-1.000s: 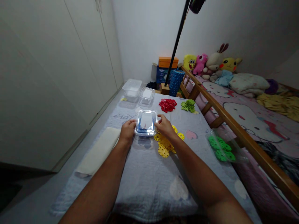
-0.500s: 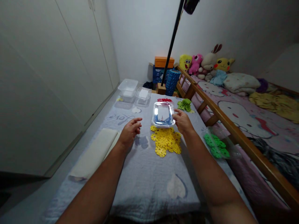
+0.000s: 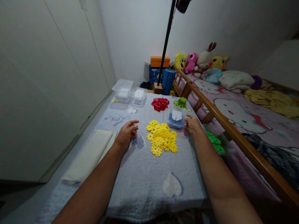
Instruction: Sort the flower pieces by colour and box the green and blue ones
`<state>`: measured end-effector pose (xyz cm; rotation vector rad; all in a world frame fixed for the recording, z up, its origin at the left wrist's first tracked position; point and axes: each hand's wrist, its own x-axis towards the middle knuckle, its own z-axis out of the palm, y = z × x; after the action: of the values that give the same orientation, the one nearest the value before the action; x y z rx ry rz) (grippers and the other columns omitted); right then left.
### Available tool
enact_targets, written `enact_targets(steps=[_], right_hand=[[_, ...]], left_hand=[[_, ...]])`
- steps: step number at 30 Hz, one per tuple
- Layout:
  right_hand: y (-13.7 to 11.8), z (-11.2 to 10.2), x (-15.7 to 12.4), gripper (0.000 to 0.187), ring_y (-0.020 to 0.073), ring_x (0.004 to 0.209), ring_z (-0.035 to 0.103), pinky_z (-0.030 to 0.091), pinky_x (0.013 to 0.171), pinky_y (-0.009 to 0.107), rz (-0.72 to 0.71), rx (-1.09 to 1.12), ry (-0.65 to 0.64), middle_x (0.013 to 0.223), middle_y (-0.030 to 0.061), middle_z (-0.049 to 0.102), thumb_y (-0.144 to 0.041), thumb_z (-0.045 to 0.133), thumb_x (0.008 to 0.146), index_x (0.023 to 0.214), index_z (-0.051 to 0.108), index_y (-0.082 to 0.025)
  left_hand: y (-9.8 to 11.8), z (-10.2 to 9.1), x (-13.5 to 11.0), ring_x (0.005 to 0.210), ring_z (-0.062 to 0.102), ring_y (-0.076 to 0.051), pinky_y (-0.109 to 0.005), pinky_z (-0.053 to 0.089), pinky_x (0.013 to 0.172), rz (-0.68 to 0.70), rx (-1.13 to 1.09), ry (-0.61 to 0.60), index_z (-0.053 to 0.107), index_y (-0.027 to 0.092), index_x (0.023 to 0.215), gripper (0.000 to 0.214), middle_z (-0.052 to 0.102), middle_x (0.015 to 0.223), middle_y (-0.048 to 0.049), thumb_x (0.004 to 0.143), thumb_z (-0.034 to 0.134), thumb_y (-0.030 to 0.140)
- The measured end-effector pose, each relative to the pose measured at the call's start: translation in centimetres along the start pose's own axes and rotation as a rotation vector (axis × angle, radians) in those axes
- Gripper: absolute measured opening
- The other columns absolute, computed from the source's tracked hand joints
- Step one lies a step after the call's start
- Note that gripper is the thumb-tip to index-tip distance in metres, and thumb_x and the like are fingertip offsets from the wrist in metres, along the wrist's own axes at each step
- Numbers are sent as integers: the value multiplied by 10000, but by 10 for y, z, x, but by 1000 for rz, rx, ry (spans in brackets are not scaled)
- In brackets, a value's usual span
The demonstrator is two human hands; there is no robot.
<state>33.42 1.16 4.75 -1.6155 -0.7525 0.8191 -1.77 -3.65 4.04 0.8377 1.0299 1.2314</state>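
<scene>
My right hand (image 3: 193, 123) grips the right edge of a clear plastic box (image 3: 177, 119) with a white label on its lid and blue pieces inside. The box is at the right side of the table, close to the cloth. My left hand (image 3: 127, 133) is over the cloth to the left, fingers loosely bent and apart, with nothing in it. Between the hands lies a pile of yellow slotted discs (image 3: 161, 138). Behind it are a heap of red pieces (image 3: 160, 104) and a heap of light green pieces (image 3: 180, 102).
Clear plastic containers (image 3: 139, 93) stand at the back left. A folded cream cloth (image 3: 90, 155) lies at the left edge. Beside my right forearm is a clear bag with green discs (image 3: 216, 143). A wooden bed rail (image 3: 217, 124) borders the right; a black pole (image 3: 166, 43) rises behind.
My right hand has carried the box of blue pieces rightward and down, from above the yellow discs to their right. The red heap behind is now uncovered. My left hand stays nearly in place.
</scene>
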Motion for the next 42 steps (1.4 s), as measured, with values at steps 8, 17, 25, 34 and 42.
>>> enact_targets(steps=[8,17,25,34,42], right_hand=[[0,-10,5,340,231,874,637,533,784,328,-178,-293,111,856,41,659,-240,629,721,1051,689,-180],[-9,38,-56,318,327,1178,525,438,1033,451,-798,-1068,-131,1257,154,637,-322,619,948,1226,735,-219],[-14,45,-58,295,329,1146,513,456,972,446,-791,-1258,-262,1256,153,634,-216,595,961,1206,754,-253],[-14,14,-32,310,345,1157,534,451,965,443,-734,-1305,-234,1273,159,645,-186,558,962,1191,761,-238],[-29,-16,-3,373,323,1193,588,493,978,411,-606,-1477,-282,1380,141,631,-278,503,1002,1293,733,-236]], left_hand=[[-3,1,0,497,436,-53,-178,311,464,-10,14,18,693,156,1042,490,576,704,46,588,797,309],[-7,-2,3,485,433,-53,-178,320,459,-3,26,13,691,161,1047,485,582,700,46,597,788,311],[-5,-1,1,488,432,-47,-177,338,477,-19,10,26,688,158,1044,499,570,691,56,580,804,301],[-6,-1,2,476,407,-54,-192,300,450,7,59,5,686,157,1037,477,565,679,52,594,788,302],[-5,0,2,500,409,-52,-179,310,471,-12,79,9,681,153,1029,504,552,677,58,566,799,316]])
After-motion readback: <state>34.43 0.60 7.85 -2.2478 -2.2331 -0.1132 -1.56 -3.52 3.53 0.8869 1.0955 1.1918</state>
